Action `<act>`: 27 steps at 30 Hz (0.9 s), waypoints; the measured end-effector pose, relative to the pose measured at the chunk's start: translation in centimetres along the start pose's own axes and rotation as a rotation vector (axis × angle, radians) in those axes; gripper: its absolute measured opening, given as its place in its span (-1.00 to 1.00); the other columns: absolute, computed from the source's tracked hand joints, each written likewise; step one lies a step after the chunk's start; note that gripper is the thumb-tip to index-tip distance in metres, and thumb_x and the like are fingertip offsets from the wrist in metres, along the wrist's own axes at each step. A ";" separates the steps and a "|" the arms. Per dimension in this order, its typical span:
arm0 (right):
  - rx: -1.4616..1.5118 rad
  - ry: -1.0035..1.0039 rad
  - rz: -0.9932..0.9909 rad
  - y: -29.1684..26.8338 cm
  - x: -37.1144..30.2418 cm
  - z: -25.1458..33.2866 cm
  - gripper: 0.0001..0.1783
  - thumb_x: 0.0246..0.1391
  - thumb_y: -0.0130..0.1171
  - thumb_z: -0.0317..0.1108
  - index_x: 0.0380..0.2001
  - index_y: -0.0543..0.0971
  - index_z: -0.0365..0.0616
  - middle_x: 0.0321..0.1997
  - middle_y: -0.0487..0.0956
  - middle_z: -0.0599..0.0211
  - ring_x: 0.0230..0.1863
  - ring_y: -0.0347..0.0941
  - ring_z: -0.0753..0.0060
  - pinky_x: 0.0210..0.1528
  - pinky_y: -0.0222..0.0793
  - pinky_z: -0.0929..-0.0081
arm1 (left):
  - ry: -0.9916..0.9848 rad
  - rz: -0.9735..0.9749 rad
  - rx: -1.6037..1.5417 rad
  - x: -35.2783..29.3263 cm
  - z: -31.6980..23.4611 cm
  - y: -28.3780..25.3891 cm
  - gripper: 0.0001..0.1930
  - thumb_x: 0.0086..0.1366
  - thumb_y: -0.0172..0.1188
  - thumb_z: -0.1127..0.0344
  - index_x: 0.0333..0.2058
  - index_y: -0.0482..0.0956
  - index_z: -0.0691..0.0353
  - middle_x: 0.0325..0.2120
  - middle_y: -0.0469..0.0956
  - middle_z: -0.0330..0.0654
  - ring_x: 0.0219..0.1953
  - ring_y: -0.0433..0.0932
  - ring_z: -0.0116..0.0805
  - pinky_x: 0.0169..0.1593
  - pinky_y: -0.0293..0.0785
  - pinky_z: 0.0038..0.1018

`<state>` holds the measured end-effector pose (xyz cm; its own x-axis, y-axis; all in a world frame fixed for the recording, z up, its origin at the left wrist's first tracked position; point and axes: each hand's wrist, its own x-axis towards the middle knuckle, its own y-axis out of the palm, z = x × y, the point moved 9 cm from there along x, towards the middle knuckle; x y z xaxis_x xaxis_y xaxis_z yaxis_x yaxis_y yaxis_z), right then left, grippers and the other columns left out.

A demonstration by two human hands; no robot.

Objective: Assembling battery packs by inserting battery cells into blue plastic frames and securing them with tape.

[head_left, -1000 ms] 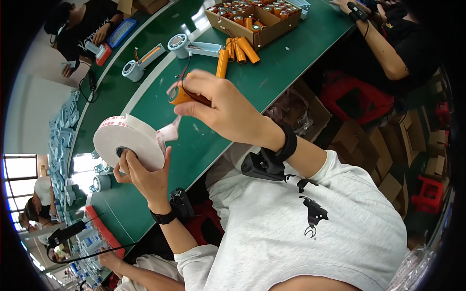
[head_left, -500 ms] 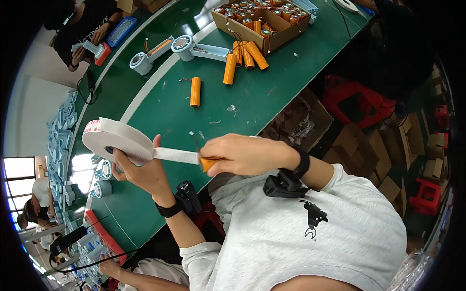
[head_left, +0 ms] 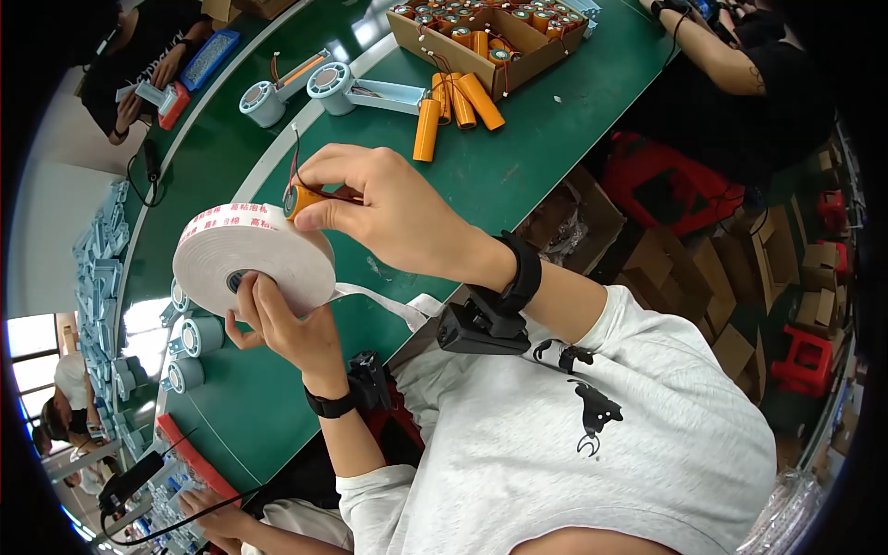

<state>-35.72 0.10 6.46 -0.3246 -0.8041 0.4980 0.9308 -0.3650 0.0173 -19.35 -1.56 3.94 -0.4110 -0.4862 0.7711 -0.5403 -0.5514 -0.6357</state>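
My left hand [head_left: 287,328] holds a wide roll of white tape [head_left: 208,264] upright, its fingers hooked into the core. Pinched in my right hand [head_left: 379,199] is an orange battery cell [head_left: 303,200] with thin wires and a small connector rising from it. The cell is at the upper right rim of the roll; whether it touches the tape cannot be told. From the roll's right side a loose tape strip [head_left: 379,298] trails toward the table's near edge. My fingers hide part of the cell.
On the green table [head_left: 499,185], several orange cells [head_left: 426,129] lie beside a cardboard box [head_left: 518,79] of cells. Light-blue housings [head_left: 330,88] stand behind my hands, others [head_left: 199,338] at left. Co-workers sit around. A red stool [head_left: 803,361] and cartons occupy the floor at right.
My right hand has moved up and left with a cell, from the strip's end to the roll's upper rim. The strip, earlier stretched to the cell, now hangs slack. The roll has shifted slightly right.
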 end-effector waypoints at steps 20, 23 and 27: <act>-0.172 0.153 0.259 -1.9 2.7 -1.0 -0.76 -0.03 0.15 -0.36 -0.38 0.54 -0.37 -0.59 0.50 0.28 -0.58 0.30 0.60 -0.50 0.23 0.60 | 0.004 0.171 -0.227 0.1 -0.7 0.4 -0.51 -0.29 0.26 0.55 -0.24 0.42 0.30 -0.28 0.48 -0.15 -0.09 0.42 -0.26 0.09 -0.07 -0.19; -0.199 0.107 0.316 -1.3 3.5 0.7 -0.75 -0.03 0.16 -0.34 -0.37 0.55 -0.36 -0.58 0.51 0.28 -0.58 0.33 0.61 -0.51 0.24 0.62 | -0.030 0.188 -0.274 0.0 -0.3 -0.1 -0.51 -0.30 0.26 0.56 -0.25 0.42 0.33 -0.27 0.48 -0.12 -0.09 0.42 -0.23 0.09 -0.04 -0.19; -0.366 0.086 0.430 -0.9 5.0 2.6 -0.74 -0.03 0.18 -0.32 -0.36 0.56 -0.35 -0.54 0.53 0.26 -0.57 0.36 0.62 -0.51 0.27 0.64 | 0.081 0.286 -0.365 -1.4 -1.7 0.7 -0.52 -0.30 0.26 0.56 -0.26 0.42 0.36 -0.27 0.49 -0.09 -0.10 0.43 -0.21 0.09 -0.01 -0.16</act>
<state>-37.76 -2.36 11.22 0.0437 -0.9458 0.3218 0.8684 -0.1233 -0.4803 -20.37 -0.15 2.42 -0.6290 -0.5212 0.5768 -0.6144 -0.1214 -0.7796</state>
